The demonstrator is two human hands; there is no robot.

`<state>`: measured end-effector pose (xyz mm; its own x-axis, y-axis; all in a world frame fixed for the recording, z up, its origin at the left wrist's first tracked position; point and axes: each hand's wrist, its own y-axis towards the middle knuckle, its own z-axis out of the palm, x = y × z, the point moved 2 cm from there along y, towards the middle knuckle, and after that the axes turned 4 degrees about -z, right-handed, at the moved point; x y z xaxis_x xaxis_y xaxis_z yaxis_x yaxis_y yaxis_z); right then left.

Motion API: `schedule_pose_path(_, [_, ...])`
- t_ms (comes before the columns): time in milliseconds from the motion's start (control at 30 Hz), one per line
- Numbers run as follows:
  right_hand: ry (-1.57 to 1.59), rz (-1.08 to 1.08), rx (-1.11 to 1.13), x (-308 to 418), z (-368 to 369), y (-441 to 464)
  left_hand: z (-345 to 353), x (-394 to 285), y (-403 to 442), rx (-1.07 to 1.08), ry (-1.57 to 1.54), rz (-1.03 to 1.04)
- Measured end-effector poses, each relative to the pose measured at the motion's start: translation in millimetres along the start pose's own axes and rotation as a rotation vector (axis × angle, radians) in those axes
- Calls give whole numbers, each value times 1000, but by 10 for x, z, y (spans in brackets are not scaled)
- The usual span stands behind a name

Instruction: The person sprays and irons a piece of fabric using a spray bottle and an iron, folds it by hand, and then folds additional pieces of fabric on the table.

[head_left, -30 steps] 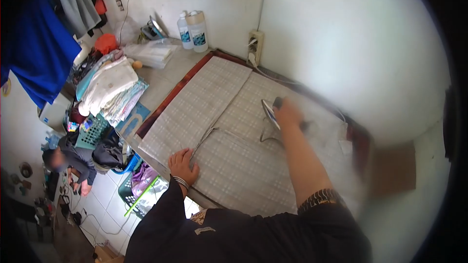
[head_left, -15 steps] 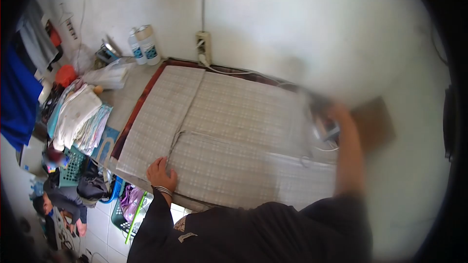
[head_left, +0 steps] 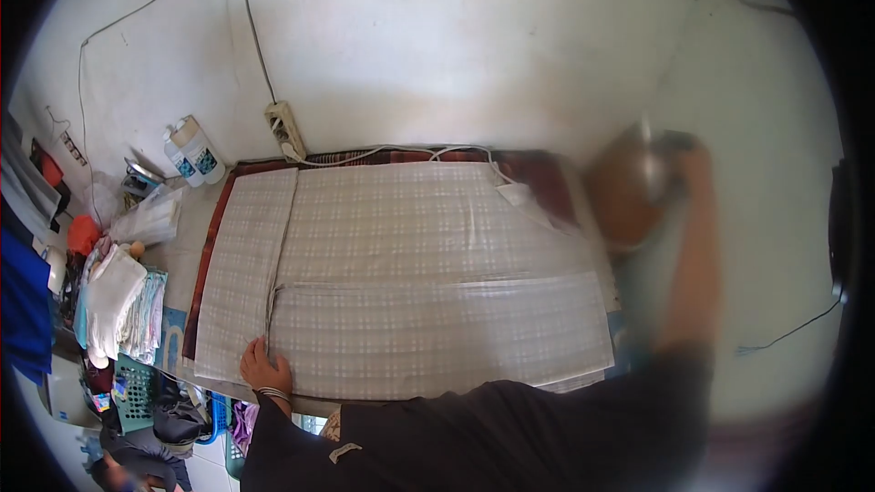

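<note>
A large pale checked cloth lies folded flat on the table, with long fold lines across it. My left hand rests on its near left edge, fingers stretched out and pressing lightly beside a fold. On the far right my right hand is raised and smeared by motion, closed around what looks like a clothes iron. The iron's bright metal face is blurred. Behind and beneath it is a brown board. A dark red striped cloth shows beneath the checked one.
A white cord runs from the wall socket strip along the back edge. Two white bottles stand at the back left. A stack of folded cloths is at the left. Another person is at lower left.
My view has swung to the right. My right hand has lifted the iron off the cloth's right end towards the brown board. The left hand stays on the cloth's near edge.
</note>
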<state>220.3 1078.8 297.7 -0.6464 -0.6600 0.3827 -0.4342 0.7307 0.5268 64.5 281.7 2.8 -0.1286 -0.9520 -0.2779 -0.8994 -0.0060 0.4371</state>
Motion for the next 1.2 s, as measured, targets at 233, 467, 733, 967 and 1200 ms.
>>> schedule_pose_path(233, [794, 545, -20, -311, 2069, -369, 17, 1, 17, 19, -19, 17])
schedule_pose_path(467, [993, 609, -206, 43, 3260, -495, 21, -43, 40, 16, 21, 20])
schedule_pose_path(733, [917, 355, 35, 245, 3287, -575, 5, -115, 66, 23, 29, 31])
schedule_pose_path(967, [680, 186, 571, 280, 2539, -1861, 11, 164, 479, 116, -300, -392])
schedule_pose_path(1200, [49, -549, 60, 347, 2626, -2112, 233, 293, 1988, 87, -512, -123])
